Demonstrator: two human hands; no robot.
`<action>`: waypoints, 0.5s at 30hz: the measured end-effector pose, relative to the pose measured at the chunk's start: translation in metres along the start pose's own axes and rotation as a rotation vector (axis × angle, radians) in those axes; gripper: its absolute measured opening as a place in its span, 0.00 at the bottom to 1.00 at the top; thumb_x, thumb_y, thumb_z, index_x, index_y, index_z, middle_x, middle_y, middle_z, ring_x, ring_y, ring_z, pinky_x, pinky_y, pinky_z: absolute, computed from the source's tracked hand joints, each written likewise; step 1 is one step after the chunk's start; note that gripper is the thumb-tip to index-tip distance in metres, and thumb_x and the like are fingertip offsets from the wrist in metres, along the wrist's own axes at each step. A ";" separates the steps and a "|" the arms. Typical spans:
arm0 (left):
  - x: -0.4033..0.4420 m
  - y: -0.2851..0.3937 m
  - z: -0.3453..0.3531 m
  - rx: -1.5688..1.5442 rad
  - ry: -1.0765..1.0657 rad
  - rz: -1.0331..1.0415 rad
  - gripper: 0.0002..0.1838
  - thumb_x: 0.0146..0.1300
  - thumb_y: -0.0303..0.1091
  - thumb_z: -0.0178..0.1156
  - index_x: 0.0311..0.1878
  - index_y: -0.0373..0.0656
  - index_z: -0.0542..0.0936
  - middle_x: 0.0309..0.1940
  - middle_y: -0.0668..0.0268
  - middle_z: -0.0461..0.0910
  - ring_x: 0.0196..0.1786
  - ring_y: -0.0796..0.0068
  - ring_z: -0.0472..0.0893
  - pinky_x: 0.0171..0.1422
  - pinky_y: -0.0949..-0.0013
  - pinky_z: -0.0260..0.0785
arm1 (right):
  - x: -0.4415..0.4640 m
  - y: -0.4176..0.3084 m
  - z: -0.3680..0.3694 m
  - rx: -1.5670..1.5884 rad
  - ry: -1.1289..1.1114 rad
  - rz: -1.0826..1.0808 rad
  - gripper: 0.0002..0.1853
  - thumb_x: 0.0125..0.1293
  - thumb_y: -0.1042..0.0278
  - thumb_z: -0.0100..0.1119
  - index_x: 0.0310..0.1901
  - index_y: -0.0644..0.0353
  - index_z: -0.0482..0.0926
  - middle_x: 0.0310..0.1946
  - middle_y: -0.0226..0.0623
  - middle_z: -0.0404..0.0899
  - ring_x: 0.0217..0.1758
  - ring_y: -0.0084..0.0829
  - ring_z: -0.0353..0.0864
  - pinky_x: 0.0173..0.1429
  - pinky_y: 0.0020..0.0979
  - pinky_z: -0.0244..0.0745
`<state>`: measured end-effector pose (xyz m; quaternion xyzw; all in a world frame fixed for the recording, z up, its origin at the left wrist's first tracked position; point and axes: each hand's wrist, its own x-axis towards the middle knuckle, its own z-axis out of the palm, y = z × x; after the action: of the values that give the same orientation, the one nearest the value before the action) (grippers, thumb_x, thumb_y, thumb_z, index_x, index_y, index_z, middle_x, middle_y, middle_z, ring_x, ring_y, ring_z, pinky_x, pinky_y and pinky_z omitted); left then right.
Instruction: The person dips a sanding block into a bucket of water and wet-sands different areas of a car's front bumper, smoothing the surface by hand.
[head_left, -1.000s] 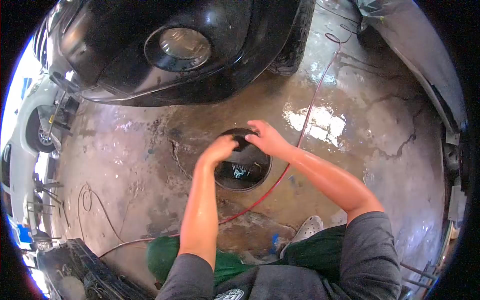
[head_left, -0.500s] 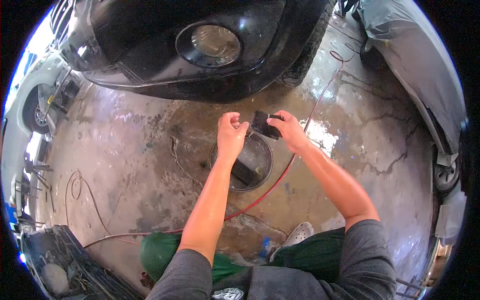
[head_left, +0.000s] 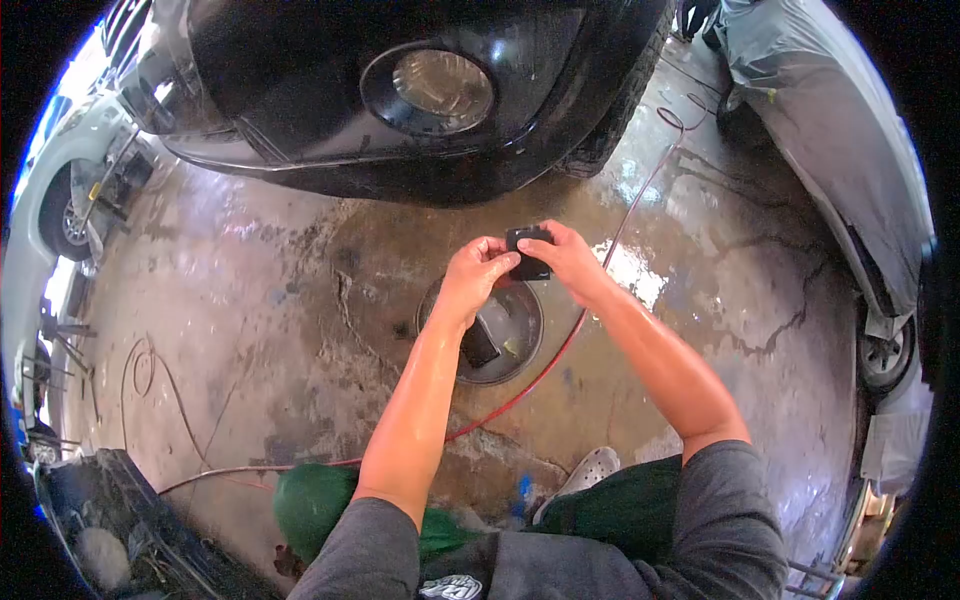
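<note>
Between my two hands is a small black rectangular piece (head_left: pixel 530 265) that looks like wet sandpaper, held above a round bucket. My right hand (head_left: pixel 562 258) grips it from the right, thumb on top. At its left edge, my left hand (head_left: pixel 480 272) has its fingers closed on it; the fingertips are partly hidden. Below stands the bucket (head_left: pixel 541 335), with a dark block (head_left: pixel 481 345) inside, partly covered by my left forearm.
Ahead is a black car bumper (head_left: pixel 330 165) with a round fog lamp (head_left: pixel 442 90). A red hose (head_left: pixel 540 384) runs across the wet concrete floor past the bucket. On the right stands a covered car (head_left: pixel 820 130), on the left a pale car (head_left: pixel 75 160). A dark car part (head_left: pixel 130 520) lies lower left.
My left hand has moved right and closed on the black piece, which was in my right hand only. The piece has turned more upright. The view has shifted slightly.
</note>
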<state>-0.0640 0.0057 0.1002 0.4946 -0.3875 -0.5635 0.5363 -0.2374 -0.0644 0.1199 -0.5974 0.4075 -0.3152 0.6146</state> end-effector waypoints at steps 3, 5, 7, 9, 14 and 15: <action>0.001 0.004 -0.002 -0.060 0.012 -0.100 0.07 0.73 0.35 0.61 0.45 0.42 0.80 0.36 0.71 0.82 0.40 0.79 0.81 0.48 0.70 0.75 | 0.003 0.005 -0.006 -0.098 -0.070 0.014 0.16 0.67 0.60 0.70 0.46 0.63 0.81 0.36 0.28 0.81 0.38 0.20 0.75 0.42 0.28 0.71; 0.005 -0.007 -0.006 -0.049 0.037 -0.083 0.08 0.76 0.36 0.58 0.46 0.42 0.80 0.36 0.70 0.82 0.39 0.78 0.81 0.46 0.68 0.76 | 0.000 0.005 -0.007 -0.136 -0.093 0.041 0.16 0.67 0.59 0.70 0.46 0.63 0.81 0.36 0.28 0.81 0.38 0.20 0.75 0.42 0.28 0.71; 0.007 -0.009 -0.007 -0.002 0.018 -0.065 0.09 0.76 0.36 0.57 0.45 0.41 0.80 0.35 0.70 0.81 0.38 0.78 0.80 0.44 0.69 0.76 | -0.001 0.004 -0.009 -0.163 -0.099 0.048 0.15 0.67 0.60 0.70 0.46 0.62 0.81 0.36 0.28 0.81 0.38 0.19 0.75 0.42 0.28 0.71; 0.008 -0.011 -0.006 0.089 0.005 -0.022 0.10 0.77 0.37 0.55 0.44 0.40 0.80 0.34 0.70 0.80 0.36 0.79 0.79 0.43 0.70 0.74 | 0.001 0.008 -0.009 -0.184 -0.086 0.038 0.15 0.67 0.60 0.70 0.46 0.61 0.81 0.35 0.27 0.81 0.38 0.19 0.75 0.42 0.28 0.71; 0.018 -0.020 -0.004 0.448 -0.010 0.143 0.11 0.73 0.37 0.56 0.43 0.37 0.79 0.30 0.64 0.80 0.35 0.75 0.80 0.42 0.66 0.72 | -0.001 0.009 -0.011 -0.110 -0.098 0.103 0.11 0.67 0.62 0.69 0.43 0.59 0.81 0.34 0.27 0.81 0.38 0.17 0.75 0.42 0.26 0.69; 0.018 -0.017 -0.006 0.510 -0.008 0.197 0.11 0.72 0.37 0.56 0.42 0.37 0.79 0.30 0.62 0.81 0.36 0.73 0.81 0.43 0.65 0.73 | 0.000 0.014 -0.010 -0.145 -0.093 0.113 0.11 0.67 0.62 0.68 0.43 0.60 0.81 0.34 0.28 0.80 0.38 0.18 0.75 0.42 0.27 0.69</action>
<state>-0.0604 -0.0097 0.0794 0.5713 -0.5653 -0.3950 0.4450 -0.2478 -0.0682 0.1062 -0.6304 0.4334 -0.2214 0.6048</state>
